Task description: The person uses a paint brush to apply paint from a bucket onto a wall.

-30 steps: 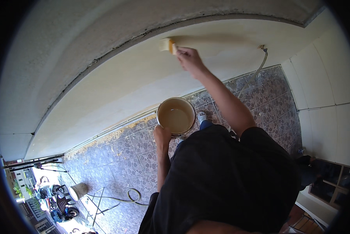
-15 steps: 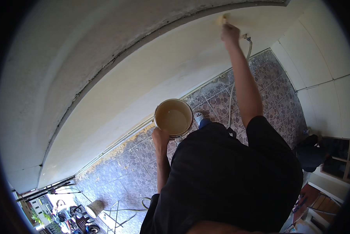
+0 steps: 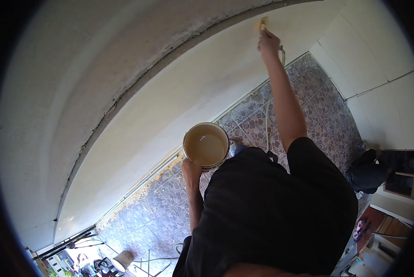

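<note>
High on the cream wall, my right hand is closed round the handle of a paintbrush, its bristles blurred against the surface. A round bucket hangs in front of my body, tilted slightly, with thin beige liquid inside. The fingers of my left hand are wrapped over the bucket's near-left rim. How the thumb and fingertips lie there is partly hidden.
A grey ledge runs above the wall. A hose trails down to the patterned tile floor. Another person in dark clothing is at the right. A white bucket and metal frame stand lower left.
The brush and my right hand have shifted slightly left along the wall, and my view has turned a little. The bucket stays in my left hand.
</note>
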